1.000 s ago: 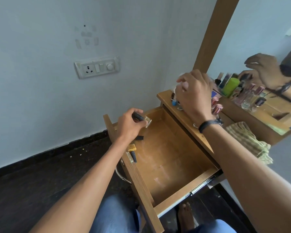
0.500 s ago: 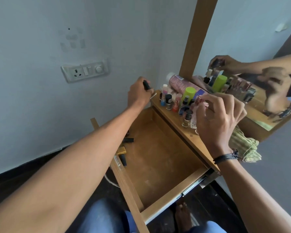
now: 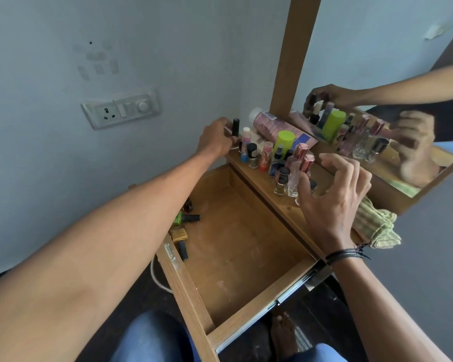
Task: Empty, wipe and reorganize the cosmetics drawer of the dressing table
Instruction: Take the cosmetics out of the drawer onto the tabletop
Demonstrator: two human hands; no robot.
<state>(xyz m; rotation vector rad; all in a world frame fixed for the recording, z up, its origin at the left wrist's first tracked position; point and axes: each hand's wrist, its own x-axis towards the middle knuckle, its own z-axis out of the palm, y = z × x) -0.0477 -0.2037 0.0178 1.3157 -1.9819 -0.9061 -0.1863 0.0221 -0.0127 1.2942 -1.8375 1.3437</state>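
The wooden drawer (image 3: 194, 296) stands pulled out, its dusty floor mostly bare. A green nail polish (image 3: 183, 218), a gold bottle (image 3: 179, 235) and a black-capped one (image 3: 183, 250) lie along its left side. My left hand (image 3: 215, 138) grips a small black-capped bottle (image 3: 235, 128), upright at the far left end of the tabletop (image 3: 285, 207). Several cosmetics crowd that tabletop, among them a green-capped bottle (image 3: 285, 139) and rose-capped perfume bottles (image 3: 300, 155). My right hand (image 3: 335, 194) hovers over the tabletop beside the perfume bottles, fingers spread, holding nothing.
A green checked cloth (image 3: 377, 226) lies on the tabletop to the right of my right hand. The mirror (image 3: 377, 61) rises behind the bottles. A wall socket (image 3: 120, 109) is at the left. A white cable (image 3: 154, 278) hangs beside the drawer, and a bare foot (image 3: 283, 333) is below it.
My left hand has carried the black-capped bottle from the drawer up to the tabletop's far left end. My right hand has drawn back from the bottles and spread its fingers.
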